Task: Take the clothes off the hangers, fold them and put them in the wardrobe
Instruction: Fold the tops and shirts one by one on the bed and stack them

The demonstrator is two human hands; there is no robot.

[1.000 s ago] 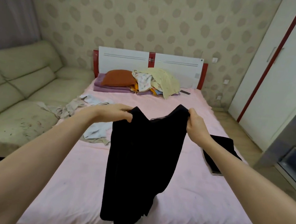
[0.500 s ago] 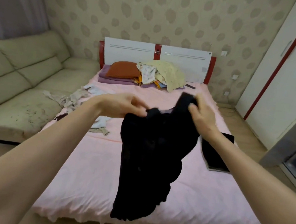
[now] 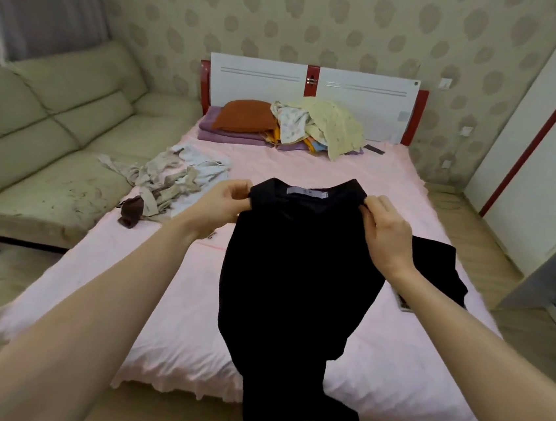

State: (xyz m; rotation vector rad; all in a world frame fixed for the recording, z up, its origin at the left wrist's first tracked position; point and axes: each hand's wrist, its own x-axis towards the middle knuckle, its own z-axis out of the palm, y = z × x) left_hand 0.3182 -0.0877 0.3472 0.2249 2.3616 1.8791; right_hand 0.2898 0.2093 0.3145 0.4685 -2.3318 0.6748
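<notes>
Before me stands a bed (image 3: 125, 283) in a pink sheet against spotted beige wallpaper (image 3: 324, 19), a worn pale sofa (image 3: 47, 138) to its left, wooden floor (image 3: 491, 253) to the right.

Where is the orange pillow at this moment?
In the head view, the orange pillow lies at the far end of the bed, left of centre against the headboard, beside the pile of clothes.

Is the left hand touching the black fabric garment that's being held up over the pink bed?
Touching. In the head view the left hand pinches one top corner of the black garment, with fabric gathered between thumb and fingers; the right hand grips the other corner.
</notes>
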